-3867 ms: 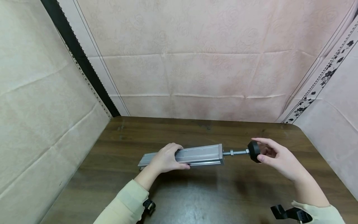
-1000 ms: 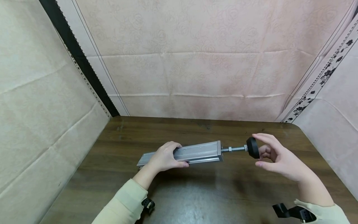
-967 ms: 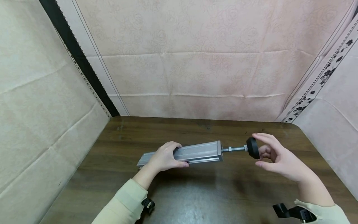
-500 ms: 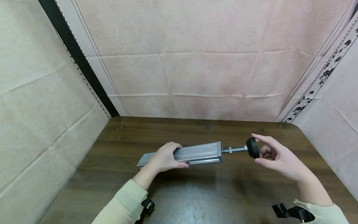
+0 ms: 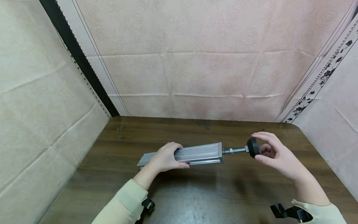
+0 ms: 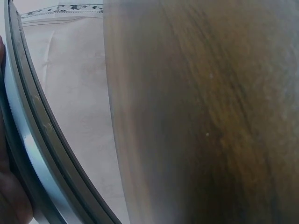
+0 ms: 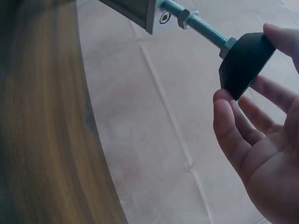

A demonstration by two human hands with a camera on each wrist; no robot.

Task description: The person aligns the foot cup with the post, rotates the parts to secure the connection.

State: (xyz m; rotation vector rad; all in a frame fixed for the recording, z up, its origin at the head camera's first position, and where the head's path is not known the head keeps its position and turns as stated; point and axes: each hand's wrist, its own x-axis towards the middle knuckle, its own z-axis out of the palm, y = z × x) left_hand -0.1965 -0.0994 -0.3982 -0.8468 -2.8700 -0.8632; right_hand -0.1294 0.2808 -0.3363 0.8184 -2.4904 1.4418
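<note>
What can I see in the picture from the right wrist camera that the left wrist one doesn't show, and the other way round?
Only the right wrist view shows the black knob, the right hand with its fingertips on it, the threaded rod behind it, and two nuts on that rod.

Only the left wrist view shows part of the left hand, at the edge, and a flowered strip.

Both share the metal bar, the wooden table and the pale cloth.
</note>
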